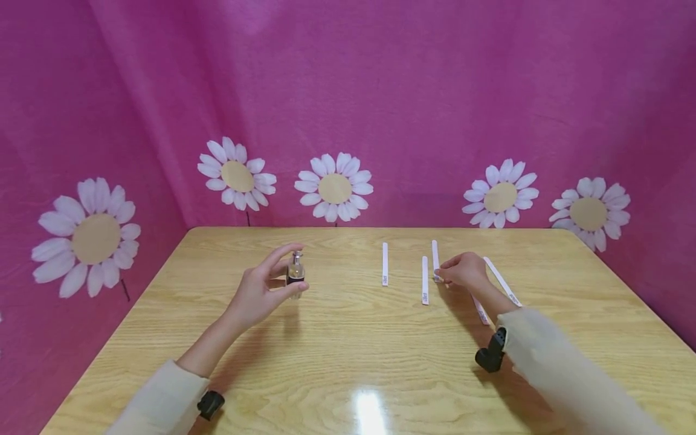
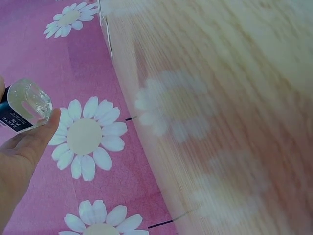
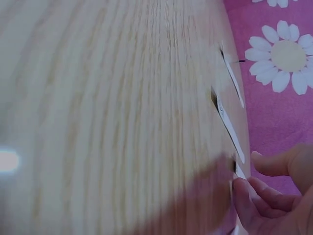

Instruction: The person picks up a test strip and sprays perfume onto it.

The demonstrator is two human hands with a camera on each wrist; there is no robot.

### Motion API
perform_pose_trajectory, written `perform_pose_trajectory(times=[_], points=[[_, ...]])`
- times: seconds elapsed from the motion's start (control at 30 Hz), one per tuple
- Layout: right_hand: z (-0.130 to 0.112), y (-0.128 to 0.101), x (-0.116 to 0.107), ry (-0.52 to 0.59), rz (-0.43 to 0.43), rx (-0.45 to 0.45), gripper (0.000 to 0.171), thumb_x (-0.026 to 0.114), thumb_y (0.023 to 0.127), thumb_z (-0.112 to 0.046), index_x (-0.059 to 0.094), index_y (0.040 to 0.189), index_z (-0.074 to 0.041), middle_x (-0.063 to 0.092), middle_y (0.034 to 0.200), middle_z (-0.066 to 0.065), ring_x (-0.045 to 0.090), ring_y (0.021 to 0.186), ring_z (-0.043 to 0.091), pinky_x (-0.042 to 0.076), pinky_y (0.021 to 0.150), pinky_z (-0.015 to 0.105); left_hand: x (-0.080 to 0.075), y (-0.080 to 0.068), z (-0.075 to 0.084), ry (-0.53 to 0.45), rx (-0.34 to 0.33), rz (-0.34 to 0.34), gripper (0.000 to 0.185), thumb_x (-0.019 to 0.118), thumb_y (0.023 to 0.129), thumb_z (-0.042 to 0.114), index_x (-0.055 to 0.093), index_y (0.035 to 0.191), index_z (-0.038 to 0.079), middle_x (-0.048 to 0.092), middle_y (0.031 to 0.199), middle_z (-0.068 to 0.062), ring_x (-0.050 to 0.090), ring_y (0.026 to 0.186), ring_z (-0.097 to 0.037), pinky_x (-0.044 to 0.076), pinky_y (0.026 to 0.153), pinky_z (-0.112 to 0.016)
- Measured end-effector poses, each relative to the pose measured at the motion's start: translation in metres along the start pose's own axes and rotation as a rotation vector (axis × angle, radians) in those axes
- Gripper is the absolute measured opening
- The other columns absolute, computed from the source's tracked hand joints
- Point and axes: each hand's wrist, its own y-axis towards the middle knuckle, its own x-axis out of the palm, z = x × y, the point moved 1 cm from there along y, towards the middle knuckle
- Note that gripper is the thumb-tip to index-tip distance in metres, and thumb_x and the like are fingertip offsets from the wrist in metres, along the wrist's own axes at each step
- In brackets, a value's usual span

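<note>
My left hand [image 1: 257,297] holds a small clear glass perfume bottle [image 1: 296,273] upright above the table, thumb low on its side and a finger at its top. In the left wrist view the bottle [image 2: 29,105] shows a dark label with pale lettering. My right hand [image 1: 466,272] is over a white paper test strip [image 1: 435,254], its fingertips at the near printed end. The right wrist view shows the thumb [image 3: 274,164] apart from the other fingers, which touch or nearly touch that strip [image 3: 239,170]. Part of the strip is hidden by the hand.
More white strips lie on the wooden table [image 1: 326,350]: one strip [image 1: 385,264] to the left, another [image 1: 425,281] nearer, and two partly under the right forearm, a slanted strip [image 1: 501,280] and a lower one [image 1: 480,309]. A pink flowered curtain [image 1: 380,90] surrounds the table.
</note>
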Motion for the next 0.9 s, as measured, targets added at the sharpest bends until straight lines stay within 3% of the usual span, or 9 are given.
perform_pose_trajectory(times=[0.17, 0.4, 0.57, 0.67, 0.9], points=[[-0.0016, 0.0043, 0.0055, -0.058, 0.071, 0.013, 0.032, 0.078, 0.078, -0.025, 0.074, 0.094, 0.002, 0.065, 0.056, -0.006, 0.056, 0.045, 0.002, 0.044, 0.055, 0.016, -0.0014, -0.0001, 0.0001, 0.015, -0.002, 0.004, 0.064, 0.075, 0.081, 0.007, 0.048, 0.138, 0.015, 0.07, 0.114, -0.018, 0.069, 0.105, -0.03, 0.061, 0.08, -0.032], [-0.0037, 0.0066, 0.0091, -0.07, 0.109, 0.014, 0.03, 0.082, 0.073, -0.017, 0.073, 0.092, 0.004, 0.069, 0.061, 0.003, 0.054, 0.045, 0.001, 0.044, 0.049, 0.017, -0.0037, 0.0001, 0.0004, 0.027, -0.001, 0.008, 0.063, 0.075, 0.082, 0.009, 0.048, 0.138, 0.017, 0.069, 0.116, -0.019, 0.068, 0.106, -0.031, 0.06, 0.081, -0.033], [-0.0043, 0.0051, 0.0074, -0.132, 0.145, -0.004, 0.026, 0.082, 0.072, -0.017, 0.075, 0.088, 0.002, 0.074, 0.083, 0.015, 0.066, 0.073, 0.021, 0.053, 0.068, 0.028, -0.0045, 0.001, 0.0008, 0.032, -0.004, 0.008, 0.064, 0.075, 0.081, 0.008, 0.048, 0.138, 0.017, 0.07, 0.114, -0.019, 0.068, 0.107, -0.032, 0.06, 0.081, -0.034], [-0.0049, 0.0045, 0.0065, -0.149, 0.15, 0.007, 0.025, 0.082, 0.07, -0.015, 0.075, 0.088, 0.001, 0.073, 0.092, 0.017, 0.066, 0.086, 0.028, 0.054, 0.081, 0.035, -0.0038, 0.0011, 0.0011, 0.034, -0.011, 0.008, 0.064, 0.075, 0.081, 0.009, 0.047, 0.138, 0.014, 0.07, 0.113, -0.019, 0.068, 0.106, -0.033, 0.06, 0.082, -0.034], [-0.0025, 0.0038, 0.0059, -0.125, 0.16, 0.018, 0.026, 0.082, 0.067, -0.011, 0.074, 0.088, 0.002, 0.073, 0.086, 0.016, 0.062, 0.082, 0.023, 0.051, 0.077, 0.028, -0.0017, 0.0017, 0.0035, 0.034, -0.009, 0.011, 0.063, 0.076, 0.081, 0.008, 0.048, 0.137, 0.016, 0.069, 0.115, -0.02, 0.069, 0.105, -0.032, 0.06, 0.081, -0.035]])
